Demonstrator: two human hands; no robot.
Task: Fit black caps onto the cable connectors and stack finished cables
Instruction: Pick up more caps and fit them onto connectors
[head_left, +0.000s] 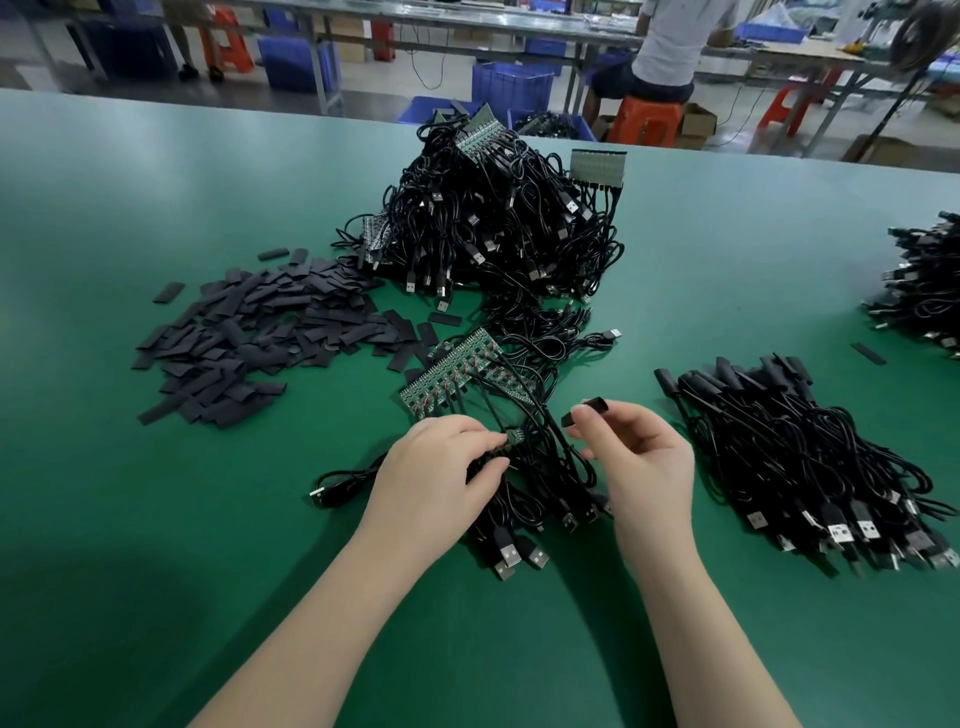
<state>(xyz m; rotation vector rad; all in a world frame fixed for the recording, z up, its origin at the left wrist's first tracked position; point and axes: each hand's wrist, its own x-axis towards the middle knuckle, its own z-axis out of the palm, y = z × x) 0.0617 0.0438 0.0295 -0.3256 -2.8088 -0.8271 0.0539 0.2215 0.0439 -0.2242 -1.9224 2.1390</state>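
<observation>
Pinching one black cap (592, 407) in right hand (636, 457), just right of the small green connector board (514, 435) gripped by left hand (441, 467). Risk: cap mouth squeezed flat snags the board edge; tangled cables (545, 467) drag alignment off.

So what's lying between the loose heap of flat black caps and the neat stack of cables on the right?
In the head view: a green circuit-board strip with attached black cables, and both hands working there.

Black caps (249, 332), black cables (498, 228), green table (156, 519).
</observation>
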